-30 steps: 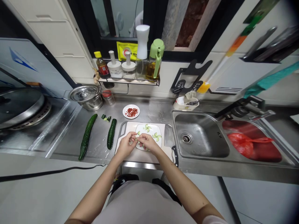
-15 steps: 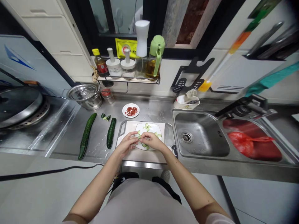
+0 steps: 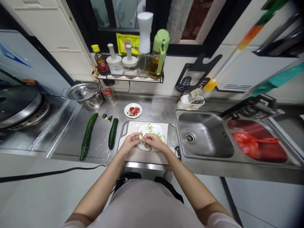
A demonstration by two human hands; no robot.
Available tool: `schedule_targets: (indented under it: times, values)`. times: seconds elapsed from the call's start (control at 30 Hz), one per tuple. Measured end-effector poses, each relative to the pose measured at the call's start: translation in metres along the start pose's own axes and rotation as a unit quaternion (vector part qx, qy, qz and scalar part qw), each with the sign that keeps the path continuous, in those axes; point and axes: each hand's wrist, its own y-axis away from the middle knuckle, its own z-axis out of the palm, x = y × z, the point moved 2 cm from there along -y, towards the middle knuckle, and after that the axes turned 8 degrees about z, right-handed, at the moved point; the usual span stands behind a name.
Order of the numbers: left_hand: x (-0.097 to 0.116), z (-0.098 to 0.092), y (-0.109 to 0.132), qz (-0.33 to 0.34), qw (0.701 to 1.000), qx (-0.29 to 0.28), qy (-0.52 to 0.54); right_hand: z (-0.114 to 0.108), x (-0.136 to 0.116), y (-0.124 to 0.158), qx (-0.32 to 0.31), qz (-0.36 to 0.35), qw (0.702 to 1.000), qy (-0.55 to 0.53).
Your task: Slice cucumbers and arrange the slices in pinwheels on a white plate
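Over the left side of a white plate [image 3: 156, 128], my left hand [image 3: 129, 143] pinches a pale green cucumber slice [image 3: 141, 137] between thumb and fingers. My right hand [image 3: 153, 141] meets it from the other side, its fingertips closed at the slice's edge. Thin cucumber slices [image 3: 149, 127] fanned into pinwheels lie on the plate, partly covered by my hands. Under the plate is a light cutting board [image 3: 133, 157]. A knife's black handle [image 3: 177, 152] shows at the board's right edge.
Left of the board lie a whole cucumber [image 3: 89, 136], a shorter cucumber piece [image 3: 113, 134] and small offcuts [image 3: 107, 117]. Behind stand a dish of red bits [image 3: 133, 111] and a lidded steel pot [image 3: 87, 96]. A sink [image 3: 204, 136] adjoins on the right.
The slice between my fingers now shows its pale face, and my left fingers have shifted around it. My hands stay over the same part of the plate. The camera view has tilted slightly.
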Motion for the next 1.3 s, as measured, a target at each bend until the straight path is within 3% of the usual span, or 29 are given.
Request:
schedule_targets:
  times: [0.27,0.43,0.63,0.87,1.3]
  values:
    - [-0.016,-0.011,-0.025,0.048,0.993,0.023,-0.108,-0.008,0.008,-0.021,0.025,0.056,0.998,0.015]
    - [-0.037,-0.02,-0.05,0.077,0.982,0.045,-0.167,-0.017,0.013,-0.039,0.07,0.035,0.988,0.132]
    - [-0.051,-0.027,-0.065,0.093,0.944,0.073,-0.308,-0.019,0.018,-0.053,0.136,0.012,0.951,0.278]
    - [-0.048,-0.023,-0.067,0.101,0.892,0.083,-0.433,-0.019,0.025,-0.066,0.182,0.045,0.917,0.353]
    - [-0.039,-0.017,-0.071,0.08,0.854,0.064,-0.51,-0.014,0.021,-0.071,0.17,0.085,0.893,0.407]
